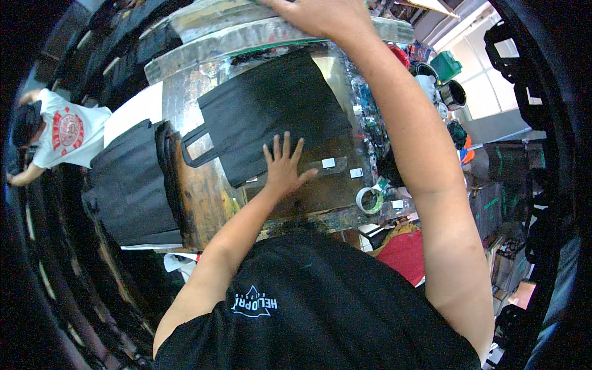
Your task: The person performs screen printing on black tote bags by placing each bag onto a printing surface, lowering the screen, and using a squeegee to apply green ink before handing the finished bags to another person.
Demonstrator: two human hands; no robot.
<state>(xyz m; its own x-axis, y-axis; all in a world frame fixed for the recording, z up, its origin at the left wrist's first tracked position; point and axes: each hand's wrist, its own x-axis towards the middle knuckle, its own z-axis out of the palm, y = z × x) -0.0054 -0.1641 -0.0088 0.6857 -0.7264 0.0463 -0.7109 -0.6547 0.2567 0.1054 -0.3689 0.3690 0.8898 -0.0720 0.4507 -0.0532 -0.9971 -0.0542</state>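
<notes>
A head-worn fisheye looks steeply down from close above the worktable.

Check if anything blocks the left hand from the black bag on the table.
Nothing visible does. The left hand, spread open, overlaps the black bag at its near edge; contact looks likely. The nearest white square sits to the right, out of the way.

"What's on the tabletop there?"

"A bag, in the middle, its handle pointing left, the left fingers over its near part."

"And around it?"

"A stack of bags to its left, a roll of tape near on the right, a frame across the far end."

"And those cans?"

"Far right, beyond the tape. Another person is far left, past the stack."
</notes>
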